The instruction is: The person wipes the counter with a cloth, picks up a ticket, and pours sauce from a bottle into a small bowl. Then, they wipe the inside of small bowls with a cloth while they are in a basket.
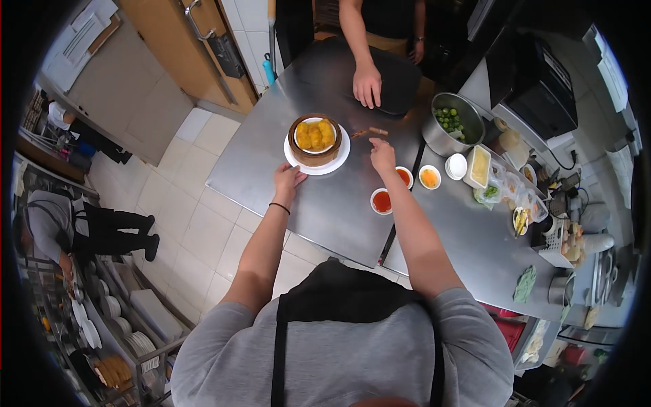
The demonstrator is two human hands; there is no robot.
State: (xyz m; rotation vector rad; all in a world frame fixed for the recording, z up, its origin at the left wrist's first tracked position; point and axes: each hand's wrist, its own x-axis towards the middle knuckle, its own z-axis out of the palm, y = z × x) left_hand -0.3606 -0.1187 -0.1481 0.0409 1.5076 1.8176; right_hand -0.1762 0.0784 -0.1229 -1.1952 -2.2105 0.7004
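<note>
My left hand grips the near left rim of a round white plate. On the plate stands a round bamboo steamer, and in it a white dish holds several yellow dumplings. My right hand is over the steel table with its fingers curled together; whatever they may hold is hidden. Just beyond its fingertips lies a small brown stick-like piece. Two small white bowls of red sauce, one left of my right forearm and one partly behind it, stand close by.
Across the table, another person's hand rests by a black tray. To the right are a bowl of orange sauce, a steel pot of greens and a tub. Another person stands at left.
</note>
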